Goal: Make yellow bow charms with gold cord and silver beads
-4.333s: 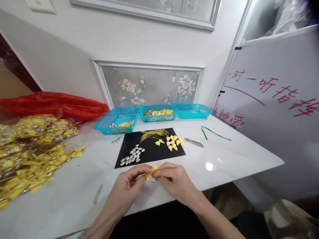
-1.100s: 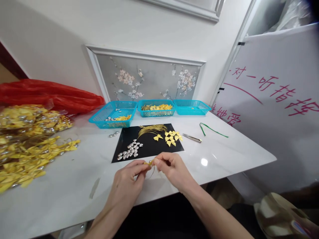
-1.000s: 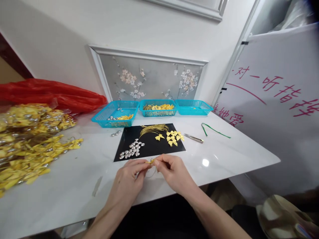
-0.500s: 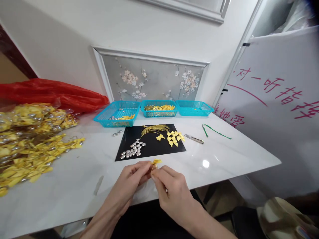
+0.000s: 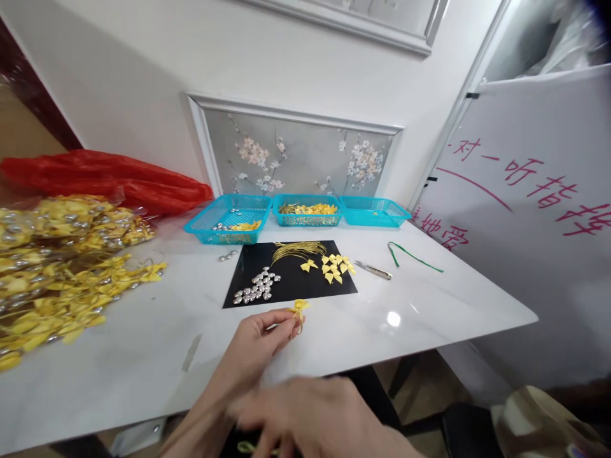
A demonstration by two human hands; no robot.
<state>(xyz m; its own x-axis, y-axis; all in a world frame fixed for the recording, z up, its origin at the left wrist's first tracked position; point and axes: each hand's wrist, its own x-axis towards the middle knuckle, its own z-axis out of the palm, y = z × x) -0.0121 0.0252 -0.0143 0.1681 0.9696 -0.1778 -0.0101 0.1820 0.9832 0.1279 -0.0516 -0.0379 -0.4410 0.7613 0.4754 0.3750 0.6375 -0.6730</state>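
My left hand (image 5: 267,337) is closed, pinching a yellow ribbon bow (image 5: 300,306) with a loop of gold cord hanging under it, just in front of the black mat (image 5: 291,288). Smeared by motion, my right hand (image 5: 305,407) is low in the view, near my left forearm; its grip cannot be made out. A bit of yellowish cord (image 5: 251,448) shows below its fingers. Silver heart-shaped beads (image 5: 258,287) lie on the mat's left part. Gold cords (image 5: 300,249) are bundled at its back, with one bow (image 5: 308,265) below them and several yellow bows (image 5: 335,268) at the right.
Three blue baskets (image 5: 229,236) line the wall, holding beads, bows and little else visible. Right of the mat lie small snips (image 5: 373,270) and a green ribbon (image 5: 417,257). Finished-looking yellow garlands (image 5: 71,312) and a red bag (image 5: 109,184) cover the table's left.
My right hand has let go of the bow and swung down toward me. The left hand keeps the bow, and its cord loop is now visible.
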